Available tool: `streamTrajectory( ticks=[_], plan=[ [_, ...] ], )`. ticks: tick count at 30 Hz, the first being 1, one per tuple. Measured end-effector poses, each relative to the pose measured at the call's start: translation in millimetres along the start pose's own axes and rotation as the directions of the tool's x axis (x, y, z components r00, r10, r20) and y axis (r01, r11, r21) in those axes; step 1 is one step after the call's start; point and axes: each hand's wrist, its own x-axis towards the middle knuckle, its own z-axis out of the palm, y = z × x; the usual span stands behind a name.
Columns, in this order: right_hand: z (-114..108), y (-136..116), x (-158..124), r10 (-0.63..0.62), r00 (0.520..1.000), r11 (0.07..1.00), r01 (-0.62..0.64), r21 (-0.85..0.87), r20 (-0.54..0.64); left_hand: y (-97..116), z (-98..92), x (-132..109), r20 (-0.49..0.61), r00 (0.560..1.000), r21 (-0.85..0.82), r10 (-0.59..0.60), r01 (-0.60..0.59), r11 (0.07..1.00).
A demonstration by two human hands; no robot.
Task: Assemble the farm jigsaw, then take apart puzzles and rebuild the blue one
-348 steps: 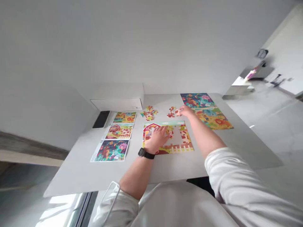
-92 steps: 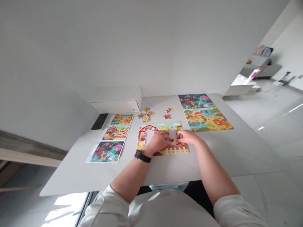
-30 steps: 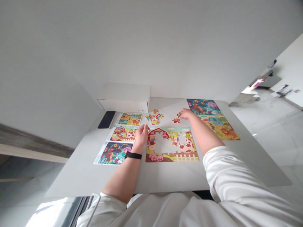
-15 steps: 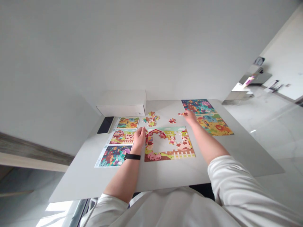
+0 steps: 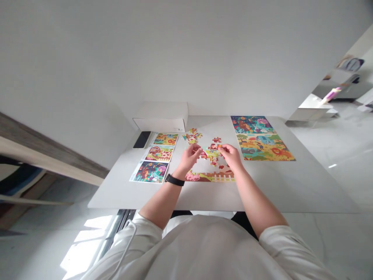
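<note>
A farm jigsaw puzzle (image 5: 210, 177) lies partly assembled on the table, with a gap in its middle showing the grey top. Its lower strip has a pink pig and a white fence. My right hand (image 5: 232, 155) pinches a puzzle piece (image 5: 215, 146) above the puzzle's upper edge. Over the puzzle's left side, my left hand (image 5: 189, 157) has its fingers curled together near the red barn; whether they grip anything is hidden. Just behind the held piece sits a single loose piece (image 5: 216, 139). A small pile of loose pieces (image 5: 192, 136) lies beyond my left hand.
Left of the puzzle is a reference sheet (image 5: 159, 154) with three printed pictures, and a dark phone (image 5: 142, 140) beside it. A white box (image 5: 160, 124) stands against the wall. At the right lie two assembled puzzles, one dark blue (image 5: 252, 125) and one yellow (image 5: 265, 147).
My right hand has brought its puzzle piece left, from the table's right part to above the puzzle. My left hand has moved right over the barn corner. The camera view has shifted.
</note>
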Motion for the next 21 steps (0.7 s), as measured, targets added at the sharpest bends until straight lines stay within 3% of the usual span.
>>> streamTrajectory(
  ticks=[4, 8, 15, 21],
  plan=[
    [11.7, 11.6, -12.4, 0.033, 0.997, 0.999, -0.031, -0.031, 0.066, -13.0, 22.1, -8.9, 0.029, 0.998, 0.048, -0.051, 0.05, 0.998],
    [14.6, 22.1, -16.2, 0.006, 0.992, 0.999, -0.001, -0.046, 0.122, -28.0, 30.5, -9.3, 0.029, 0.998, 0.03, -0.059, 0.058, 0.998],
    [24.7, 34.1, -14.5, -0.081, 0.99, 0.997, 0.079, 0.021, 0.115, -44.3, 26.4, -6.6, -0.043, 0.999, -0.107, -0.016, 0.011, 0.994],
    [28.6, 36.0, -15.1, -0.111, 0.981, 0.993, 0.105, 0.046, 0.157, -49.6, 17.8, -11.8, -0.041, 0.999, -0.07, -0.03, 0.027, 0.997]
  ],
)
